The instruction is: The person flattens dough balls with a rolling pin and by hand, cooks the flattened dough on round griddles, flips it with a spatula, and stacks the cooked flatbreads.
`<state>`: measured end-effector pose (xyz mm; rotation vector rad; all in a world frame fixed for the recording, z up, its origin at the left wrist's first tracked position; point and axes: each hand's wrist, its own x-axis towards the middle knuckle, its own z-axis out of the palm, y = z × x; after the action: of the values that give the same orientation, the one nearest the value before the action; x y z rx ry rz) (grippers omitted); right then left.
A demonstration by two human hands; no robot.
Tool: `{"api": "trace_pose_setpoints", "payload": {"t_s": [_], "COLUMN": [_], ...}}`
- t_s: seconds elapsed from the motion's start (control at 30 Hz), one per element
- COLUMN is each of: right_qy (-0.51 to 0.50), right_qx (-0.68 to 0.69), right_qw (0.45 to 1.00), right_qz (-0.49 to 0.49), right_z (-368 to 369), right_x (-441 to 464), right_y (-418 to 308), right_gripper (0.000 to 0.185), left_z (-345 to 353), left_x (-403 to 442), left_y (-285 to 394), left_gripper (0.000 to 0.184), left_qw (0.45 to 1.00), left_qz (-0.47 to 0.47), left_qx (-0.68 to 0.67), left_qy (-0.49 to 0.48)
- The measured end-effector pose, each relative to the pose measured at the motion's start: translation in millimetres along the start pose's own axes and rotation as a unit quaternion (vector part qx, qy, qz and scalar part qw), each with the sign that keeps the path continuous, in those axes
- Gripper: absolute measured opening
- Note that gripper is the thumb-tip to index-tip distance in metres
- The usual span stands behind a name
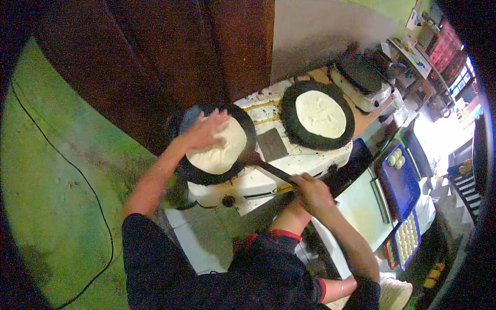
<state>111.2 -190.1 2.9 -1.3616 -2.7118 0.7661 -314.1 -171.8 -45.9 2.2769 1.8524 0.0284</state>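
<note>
My left hand (204,132) is over a pale round flatbread (219,155) on the left black griddle (206,178). Its fingers are stretched out and slightly blurred; whether they touch the dough is unclear. Behind the wrist is a blurred bluish patch (190,118) that I cannot make out. My right hand (314,195) is closed around the handle of a dark wooden spatula (274,169), whose far end reaches the left griddle's right rim beside the flatbread. A second pale flatbread (320,114) lies on the right black griddle (292,129), apart from both hands.
Both griddles sit on a white stove (310,157) with knobs in front. A dark square plate (271,144) lies between them. To the right are a pale work board (361,206), a blue tray (405,188) with several dough balls and another full tray (407,240). A black cable (85,178) crosses the green floor.
</note>
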Motion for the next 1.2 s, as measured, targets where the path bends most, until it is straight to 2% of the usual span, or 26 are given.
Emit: {"api": "trace_pose_setpoints", "payload": {"t_s": [0.03,0.1,0.13,0.2,0.23,0.3,0.33,0.4,0.43,0.47,0.5,0.53,0.6,0.63,0.67,0.73,0.77,0.8,0.87,0.97,1.07,1.1,1.2], "right_qy": [0.007,0.077,0.138,0.145,0.124,0.086,0.113,0.157,0.152,0.244,0.255,0.27,0.357,0.412,0.431,0.475,0.491,0.534,0.5,0.486,0.568,0.546,0.564], "right_qx": [0.055,0.075,0.043,0.069,0.073,0.081,0.08,0.117,0.136,0.036,0.101,0.168,0.122,0.123,0.111,0.025,0.031,-0.036,0.012,0.024,0.168,0.123,0.432], "right_qw": [0.998,0.99,0.976,0.964,0.97,0.981,0.979,0.97,0.975,0.965,0.962,0.947,0.916,0.877,0.842,0.769,0.72,0.684,0.576,0.49,0.437,0.468,0.339], "right_qz": [-0.002,-0.086,-0.165,-0.213,-0.195,-0.157,-0.151,-0.142,-0.083,-0.089,-0.019,0.049,0.136,0.212,0.304,0.426,0.489,0.495,0.646,0.724,0.677,0.684,0.617], "right_z": [29,80,92,107,105,91,90,75,70,60,57,54,57,69,63,91,96,125,165,242,304,325,297], "right_x": [20,71,96,135,135,124,109,47,14,-27,-73,-119,-221,-278,-329,-425,-461,-498,-556,-585,-605,-610,-609], "right_y": [-2,-18,-36,-57,-61,-71,-62,-27,-5,16,40,64,103,121,113,121,112,119,107,100,107,106,82], "right_gripper": [0.029,0.035,0.038,0.041,0.043,0.048,0.051,0.06,0.06,0.057,0.053,0.051,0.046,0.047,0.046,0.047,0.048,0.05,0.048,0.046,0.046,0.045,0.046], "left_z": [-11,-33,-40,-65,-74,-81,-79,-65,-58,-51,-40,-21,18,40,57,72,88,106,136,167,204,209,211], "left_x": [0,0,-1,-9,-14,-26,-28,-28,-25,-20,-11,3,29,43,52,60,63,68,65,56,56,57,52], "left_y": [4,13,22,53,69,88,96,122,143,166,189,213,269,305,337,421,451,481,544,593,630,633,631], "left_gripper": [0.088,0.073,0.066,0.054,0.047,0.044,0.042,0.029,0.026,0.023,0.018,0.02,0.022,0.023,0.025,0.027,0.028,0.029,0.028,0.026,0.026,0.027,0.029], "left_qw": [0.995,0.957,0.927,0.885,0.868,0.85,0.84,0.792,0.765,0.735,0.734,0.746,0.762,0.773,0.783,0.812,0.825,0.836,0.829,0.818,0.804,0.8,0.809], "left_qz": [-0.001,0.004,0.009,-0.003,-0.003,0.002,0.007,-0.013,-0.013,-0.012,0.01,-0.007,0.016,0.034,0.055,0.1,0.132,0.163,0.254,0.348,0.403,0.416,0.41], "left_qx": [-0.049,-0.137,-0.176,-0.202,-0.216,-0.216,-0.216,-0.315,-0.38,-0.444,-0.464,-0.498,-0.547,-0.568,-0.582,-0.568,-0.548,-0.523,-0.485,-0.407,-0.343,-0.325,-0.304], "left_qy": [0.087,0.255,0.332,0.419,0.448,0.481,0.498,0.522,0.52,0.512,0.496,0.442,0.347,0.281,0.212,0.089,0.027,-0.027,-0.113,-0.21,-0.27,-0.284,-0.291]}}
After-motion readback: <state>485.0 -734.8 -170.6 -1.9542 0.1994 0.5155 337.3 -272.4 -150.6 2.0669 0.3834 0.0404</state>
